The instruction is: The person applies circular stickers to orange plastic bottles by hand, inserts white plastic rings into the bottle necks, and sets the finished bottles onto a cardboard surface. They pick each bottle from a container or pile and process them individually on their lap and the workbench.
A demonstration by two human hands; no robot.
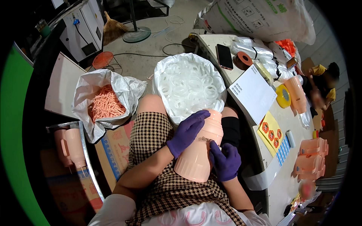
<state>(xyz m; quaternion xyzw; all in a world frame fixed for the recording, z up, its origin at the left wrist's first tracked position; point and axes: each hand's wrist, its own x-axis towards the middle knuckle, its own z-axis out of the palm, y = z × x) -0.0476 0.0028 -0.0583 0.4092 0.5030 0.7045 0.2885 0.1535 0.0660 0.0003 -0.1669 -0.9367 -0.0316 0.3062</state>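
Observation:
A glossy pink plastic thermos jug body (196, 158) lies tilted across my lap, its narrow neck pointing away from me and its wide ribbed end toward me. My left hand (188, 133), in a purple glove, wraps over its upper left side with the fingers reaching to the neck. My right hand (226, 161), also gloved in purple, is closed against the jug's right side. Its thumb side presses beside a small dark print on the jug's wall. A small pale bit shows between the right fingers, too small to name.
Ahead stands a white sack (160, 67) of clear plastic rings; to its left, another sack (81, 98) holds thin pink parts. Pink jugs (75, 147) sit at left. The right-hand table (277, 180) carries a phone (224, 56), white sheets (253, 92), stickers (272, 133) and pink containers (310, 164).

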